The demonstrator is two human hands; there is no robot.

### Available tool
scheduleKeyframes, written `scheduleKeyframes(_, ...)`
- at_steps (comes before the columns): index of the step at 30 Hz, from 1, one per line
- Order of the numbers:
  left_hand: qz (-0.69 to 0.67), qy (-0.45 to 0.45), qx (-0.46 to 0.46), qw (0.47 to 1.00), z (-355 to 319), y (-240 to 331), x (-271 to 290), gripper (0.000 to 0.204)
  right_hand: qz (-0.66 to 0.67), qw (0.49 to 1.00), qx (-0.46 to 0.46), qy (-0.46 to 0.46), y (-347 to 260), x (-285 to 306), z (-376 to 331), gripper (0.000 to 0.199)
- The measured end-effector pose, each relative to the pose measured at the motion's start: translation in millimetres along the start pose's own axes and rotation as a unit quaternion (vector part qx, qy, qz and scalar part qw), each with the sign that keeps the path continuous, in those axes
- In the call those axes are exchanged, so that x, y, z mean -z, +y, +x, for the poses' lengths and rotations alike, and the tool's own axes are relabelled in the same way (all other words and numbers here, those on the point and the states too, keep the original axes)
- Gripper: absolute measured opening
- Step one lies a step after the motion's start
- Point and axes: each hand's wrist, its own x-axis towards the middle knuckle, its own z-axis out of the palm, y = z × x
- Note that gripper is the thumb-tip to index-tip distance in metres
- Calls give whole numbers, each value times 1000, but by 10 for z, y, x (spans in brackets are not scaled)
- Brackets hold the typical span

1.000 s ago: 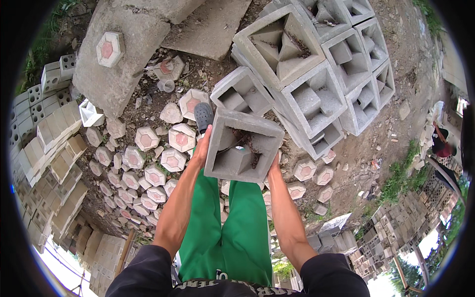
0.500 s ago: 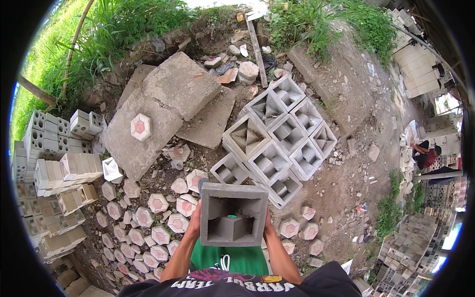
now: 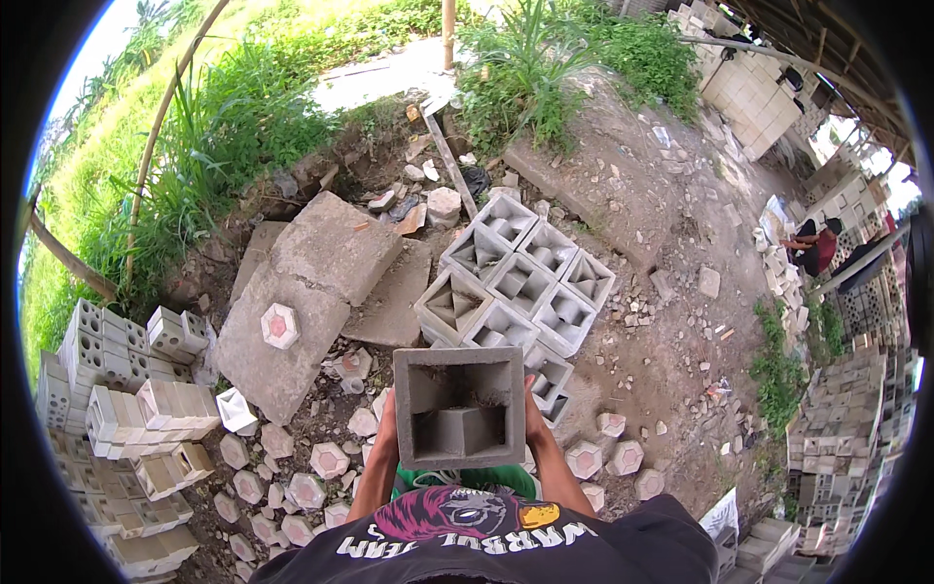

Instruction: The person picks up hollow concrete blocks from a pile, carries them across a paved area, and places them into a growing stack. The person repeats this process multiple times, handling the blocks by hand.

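A square grey concrete ventilation block point(image 3: 459, 433) is held up in front of my body, its hollow face toward me. My left hand point(image 3: 388, 417) presses against its left side and my right hand point(image 3: 533, 414) against its right side. Most of the fingers are hidden behind the block. Just beyond it, a cluster of similar hollow blocks point(image 3: 522, 282) sits on the ground, close-set in rows. The held block overlaps the nearest of them in view, and whether it touches them I cannot tell.
Hexagonal pavers with reddish centres point(image 3: 329, 460) lie scattered at the left. Cracked concrete slabs point(image 3: 282, 341) lie beyond, one bearing a paver point(image 3: 279, 326). Stacked blocks point(image 3: 146, 419) line the left side. Another person point(image 3: 815, 245) is far right, near more block stacks point(image 3: 846, 438).
The view has tilted up and shifted right, so the ground things appear lower and farther left. Both hands still hold the block, now seen nearer my shirt.
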Motion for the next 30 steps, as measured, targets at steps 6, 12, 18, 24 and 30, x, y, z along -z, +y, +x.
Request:
scheduleKeyframes(6, 97, -150, 33, 983, 303, 226, -371, 64, -22, 982, 43, 182, -125, -42, -573, 85)
scheduleKeyframes(12, 174, -324, 103, 924, 386, 133, -699, 65, -67, 925, 144, 344, 30, -282, -1416, 76)
scheduleKeyframes(18, 214, -474, 152, 841, 277, -43, -912, 66, 28, 852, 198, 484, 656, -749, -2057, 78)
scheduleKeyframes(24, 269, -586, 235, 727, -98, -278, -1331, 68, 266, 714, 305, 571, 1292, -1231, -2483, 78)
scheduleKeyframes(30, 313, -566, 376, 664, -242, -963, -1569, 68, 325, 582, 378, 642, 1741, -1536, -2804, 70)
